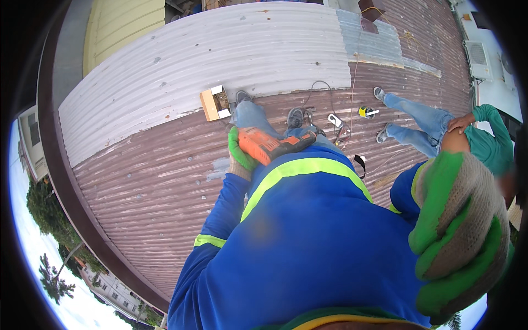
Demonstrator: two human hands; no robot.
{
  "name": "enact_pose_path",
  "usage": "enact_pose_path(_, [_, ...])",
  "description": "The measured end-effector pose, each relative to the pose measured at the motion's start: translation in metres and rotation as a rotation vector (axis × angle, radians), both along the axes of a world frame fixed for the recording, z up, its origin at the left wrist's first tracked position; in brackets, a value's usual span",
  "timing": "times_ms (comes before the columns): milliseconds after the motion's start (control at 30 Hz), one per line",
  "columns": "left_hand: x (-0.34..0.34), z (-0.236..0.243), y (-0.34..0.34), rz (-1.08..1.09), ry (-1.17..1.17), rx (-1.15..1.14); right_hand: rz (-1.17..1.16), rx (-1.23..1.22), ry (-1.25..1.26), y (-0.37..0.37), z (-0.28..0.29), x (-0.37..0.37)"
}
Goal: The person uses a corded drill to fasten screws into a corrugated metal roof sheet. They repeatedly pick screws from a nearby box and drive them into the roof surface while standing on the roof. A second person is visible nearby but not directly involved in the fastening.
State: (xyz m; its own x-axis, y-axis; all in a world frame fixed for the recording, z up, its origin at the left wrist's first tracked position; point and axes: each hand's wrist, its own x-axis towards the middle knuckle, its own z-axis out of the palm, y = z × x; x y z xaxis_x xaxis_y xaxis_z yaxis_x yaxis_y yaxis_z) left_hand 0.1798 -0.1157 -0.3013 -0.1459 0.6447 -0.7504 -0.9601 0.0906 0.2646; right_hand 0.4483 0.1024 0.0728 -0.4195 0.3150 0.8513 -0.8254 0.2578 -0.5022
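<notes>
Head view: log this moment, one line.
left hand: holds orange power tool | right hand: lower right, curled, contents unclear | open box: on corrugated roof, beside left shoe

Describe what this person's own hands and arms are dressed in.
The left hand and right hand wear knitted grey-beige gloves, partly coated green. The left sleeve and right sleeve are long and blue, each with a yellow-green band.

Around the grip we see a brown corrugated roof, scuffed and streaked. Ahead of the grip lie white sheets; beyond to the left, a yellow panel. Far left of it we see trees under cloudy sky; far right, a pale wall with an air conditioner. Daylight is soft.
</notes>
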Motion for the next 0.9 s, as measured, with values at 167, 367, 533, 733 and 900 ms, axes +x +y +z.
enact_pose_path(167, [-0.002, -0.007, -0.004, 0.002, -0.012, 0.008, -0.003, 0.0, -0.004, -0.006, 0.002, -0.003])
enact_pose_path(367, [-0.005, -0.009, -0.006, 0.005, -0.034, 0.06, -0.02, -0.003, -0.002, -0.014, 0.003, -0.005])
enact_pose_path(533, [-0.003, -0.005, -0.004, 0.0, -0.104, 0.067, -0.017, 0.004, -0.015, -0.014, 0.003, -0.006])
enact_pose_path(733, [-0.006, -0.01, -0.006, 0.008, -0.039, 0.038, -0.054, -0.008, -0.018, -0.022, 0.003, -0.01])
enact_pose_path(900, [-0.008, -0.011, -0.006, 0.006, -0.032, 0.023, -0.076, -0.02, -0.034, -0.024, 0.001, -0.015])
